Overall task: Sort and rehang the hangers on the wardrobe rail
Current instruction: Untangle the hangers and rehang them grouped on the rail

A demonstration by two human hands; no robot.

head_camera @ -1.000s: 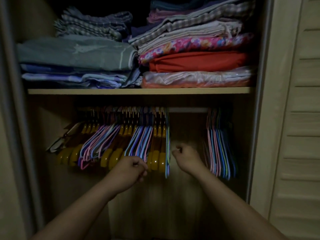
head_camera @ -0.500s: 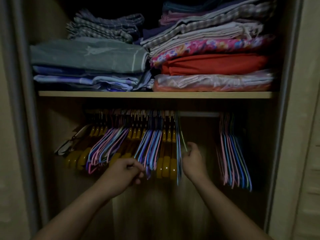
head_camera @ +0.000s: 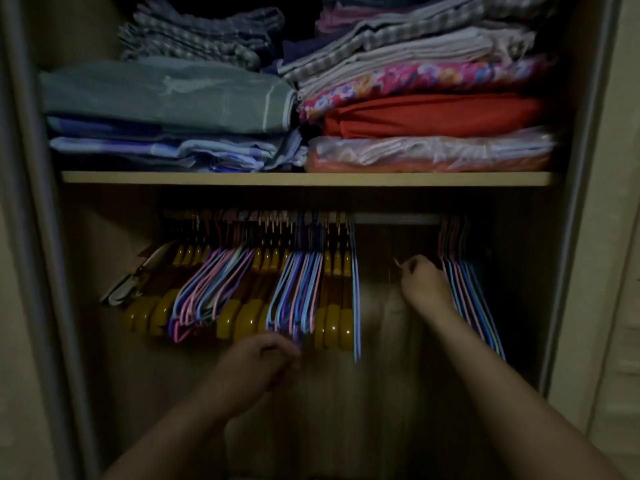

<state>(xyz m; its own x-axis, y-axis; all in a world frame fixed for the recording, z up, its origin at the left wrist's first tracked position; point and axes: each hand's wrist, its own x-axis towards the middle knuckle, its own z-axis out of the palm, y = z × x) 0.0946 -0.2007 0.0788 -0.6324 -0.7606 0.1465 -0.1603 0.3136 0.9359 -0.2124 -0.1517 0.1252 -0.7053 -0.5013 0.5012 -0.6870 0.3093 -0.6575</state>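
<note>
Right hand has crossed the bare stretch of rail to the thin hangers at its right end — fingers curled, perhaps pinching one, too dim to tell. Left hand stays curled under the mixed bunch — sorting seems mid-way.

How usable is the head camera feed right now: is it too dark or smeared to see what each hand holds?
Head view: dim overall, brightest on the folded linens, darkest under the shelf. The left hand is motion-blurred below the wire hangers, so its grip is unreadable. The right hand is sharper, fingers curled, seemingly pinching something thin. Wardrobe sides bow from the wide-angle lens.
</note>
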